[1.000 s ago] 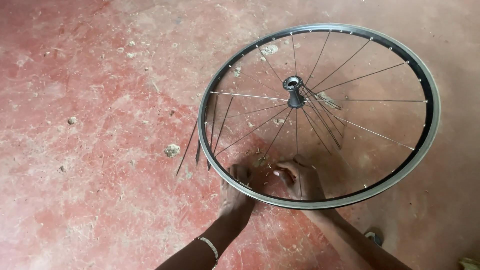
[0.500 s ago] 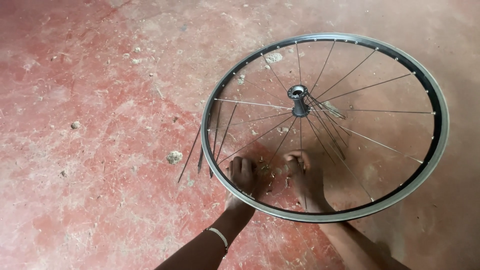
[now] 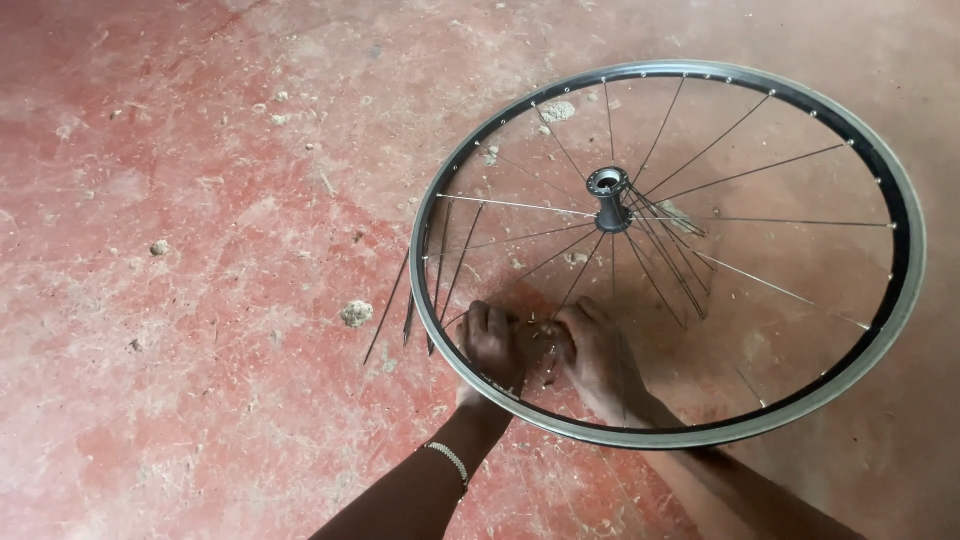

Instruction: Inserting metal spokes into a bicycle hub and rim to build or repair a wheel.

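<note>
A bare bicycle wheel point(image 3: 668, 250) lies flat on a worn red concrete floor point(image 3: 200, 200), its dark rim point(image 3: 905, 260) filling the right half of the head view and its metal hub point(image 3: 609, 190) standing up at the centre with thin spokes point(image 3: 745, 175) fanning out to the rim. Both hands reach over the near edge of the rim and work inside the wheel, close together, low on its left side. The left hand point(image 3: 493, 345) is curled with its fingers bent down among the spokes; a beaded bracelet point(image 3: 449, 460) circles its wrist just outside the rim. The right hand point(image 3: 598, 350) sits just beside it, knuckles up, fingers folded toward the left hand. The fingertips appear to pinch something small between them, perhaps a spoke end, but it is too small to tell. A few loose spokes point(image 3: 410, 295) lean across the rim's left edge, their tips resting on the floor. A pale lump of debris point(image 3: 356, 313) lies near them.
</note>
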